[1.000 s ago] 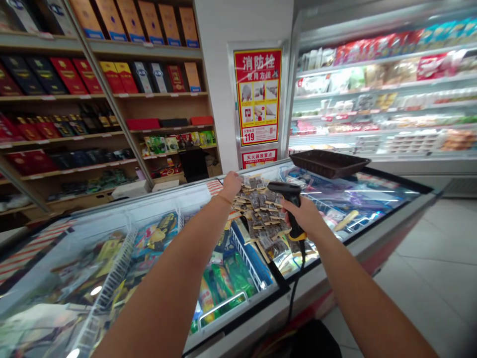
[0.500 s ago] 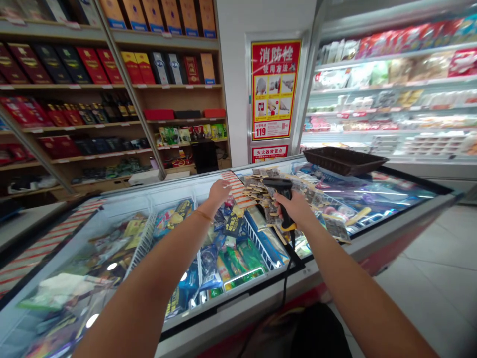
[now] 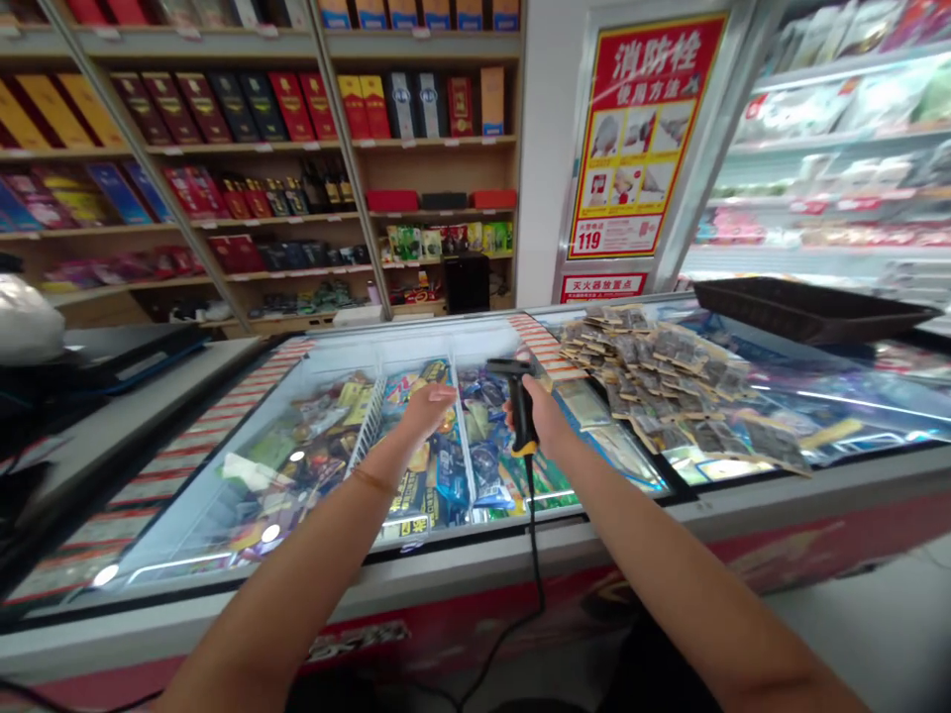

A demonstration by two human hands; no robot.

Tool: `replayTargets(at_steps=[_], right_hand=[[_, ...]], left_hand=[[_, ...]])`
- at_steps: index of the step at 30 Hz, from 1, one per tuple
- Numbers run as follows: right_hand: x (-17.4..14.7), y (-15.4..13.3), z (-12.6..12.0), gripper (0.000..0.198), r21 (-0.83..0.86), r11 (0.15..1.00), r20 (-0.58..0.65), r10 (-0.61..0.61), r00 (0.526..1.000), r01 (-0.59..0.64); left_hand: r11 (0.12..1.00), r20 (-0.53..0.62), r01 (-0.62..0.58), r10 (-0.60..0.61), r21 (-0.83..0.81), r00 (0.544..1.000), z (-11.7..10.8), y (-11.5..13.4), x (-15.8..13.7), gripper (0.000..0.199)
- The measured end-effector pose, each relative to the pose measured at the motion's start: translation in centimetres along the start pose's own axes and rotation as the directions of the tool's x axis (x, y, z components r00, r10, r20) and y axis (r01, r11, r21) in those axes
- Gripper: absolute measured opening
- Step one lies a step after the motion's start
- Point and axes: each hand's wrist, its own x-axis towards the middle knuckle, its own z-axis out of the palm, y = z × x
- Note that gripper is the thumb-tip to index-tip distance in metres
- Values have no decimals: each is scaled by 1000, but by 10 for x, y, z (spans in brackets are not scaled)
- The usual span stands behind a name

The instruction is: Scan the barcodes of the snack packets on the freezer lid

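Observation:
My right hand [image 3: 548, 416] grips a black barcode scanner [image 3: 524, 414] with yellow trim, and its cable [image 3: 536, 564] hangs down in front of the freezer. The scanner is held upright over the chest freezer [image 3: 475, 545]. To its left, my left hand [image 3: 429, 408] is stretched out over the freezer with fingers extended and nothing in them. Below both hands lie colourful wrapped packets [image 3: 446, 465], sorted by white wire dividers [image 3: 369, 426]. On the freezer's glass top, right of the scanner, a spread pile of small dark packets [image 3: 654, 366] rests.
A dark shallow tray [image 3: 809, 309] sits at the freezer's right. A counter [image 3: 193, 381] with dark equipment adjoins at left. Behind stand shelves of boxed goods [image 3: 223, 104] and a red fire hydrant notice [image 3: 646, 139]. A lit refrigerated display [image 3: 809, 168] stands at right.
My view has turned left. The scanner has moved left, away from the dark packet pile, still in my right hand. My left hand has shifted left from near the red-striped strip.

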Motion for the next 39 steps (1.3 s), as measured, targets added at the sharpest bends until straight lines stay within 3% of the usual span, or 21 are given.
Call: replayTargets(at_steps=[4,6,11,13,17,19,21,23,25,27,30,32,34,36,39], right_hand=[[12,28,41,24,112,986,125,106,986,-120],[18,40,55,20,138,987,147,64,987,-85],[27,56,74,36,200,980,235,-58,970,10],[29,59,77,42,185,982,289,-84,954,30],[32,64,73,78,79,996,454,-67,889,35],[32,61,63,86,-30,990,503,-102,858,135],[31,53,48,86,-171,931,514,-195,836,323],[30,42,29,81,-299,817,491,-310,814,492],[32,32,11,74,-374,735,435,-400,807,565],[37,26,-3,65,-388,757,343,-411,844,526],[53,18,-18,52,-312,880,193,-310,931,358],[68,7,-28,40,-287,911,121,-273,954,297],[87,-13,-44,29,-365,880,36,-311,950,302],[110,-42,-66,22,-541,783,-88,-415,905,307],[144,-93,-109,17,-822,529,-234,-650,723,210]], left_hand=[[998,7,9,-8,-63,1000,-1,-8,-12,35],[996,48,-5,9,-85,999,3,-9,-17,41],[993,116,-97,105,-73,988,15,-10,-27,49],[990,81,-117,123,-74,989,18,-11,-29,48],[981,108,-87,107,-173,988,18,-13,-30,51],[970,151,-38,76,-241,986,16,-10,-33,56],[952,176,37,18,-304,984,14,-4,-38,61],[922,187,135,-70,-362,980,12,5,-45,65],[894,200,211,-141,-394,970,9,16,-50,70],[886,209,238,-165,-397,964,6,24,-55,68],[874,213,238,-160,-423,964,2,30,-58,54],[861,205,235,-156,-451,966,1,30,-59,48],[878,151,190,-136,-440,979,1,28,-59,46],[925,75,119,-99,-360,992,1,25,-59,47],[971,25,53,-48,-235,999,4,19,-59,50]])
